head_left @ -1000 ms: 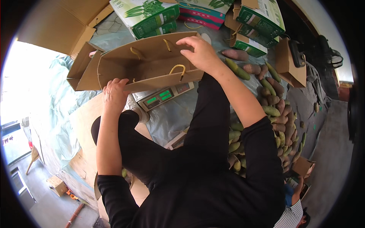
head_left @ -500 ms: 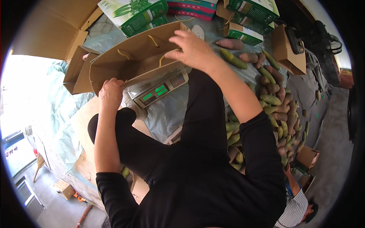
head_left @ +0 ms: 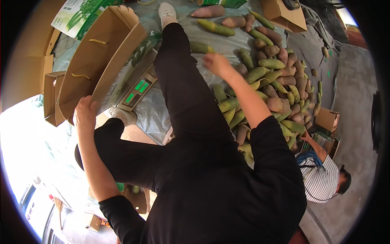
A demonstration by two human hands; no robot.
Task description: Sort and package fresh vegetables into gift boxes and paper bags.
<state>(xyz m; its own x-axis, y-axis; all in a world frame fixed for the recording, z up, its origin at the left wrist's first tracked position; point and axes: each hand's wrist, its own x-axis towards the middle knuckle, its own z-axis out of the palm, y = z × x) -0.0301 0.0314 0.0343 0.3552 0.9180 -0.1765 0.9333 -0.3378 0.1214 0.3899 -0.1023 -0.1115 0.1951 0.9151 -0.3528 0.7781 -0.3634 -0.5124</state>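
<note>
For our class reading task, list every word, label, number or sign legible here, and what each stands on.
No text reads clearly enough to quote.
Scale: figures on its green readouts, too small to read.
Green-and-white carton: print, too small to read.
Open box at the left hand: markings on its outer side, too blurred to read.

Right hand [head_left: 218,64] motion-blurred, fingers unreadable; contact with nearby green radish [head_left: 201,47] cannot be told. Radish's left end hidden behind trouser leg [head_left: 174,55]. Left hand [head_left: 85,115] at carton [head_left: 92,55] edge, grip unclear. Carton's floor hidden by near wall. Scale [head_left: 136,94] partly covered (display digits too small to read). Green printed box [head_left: 79,18] cut off above.
</note>
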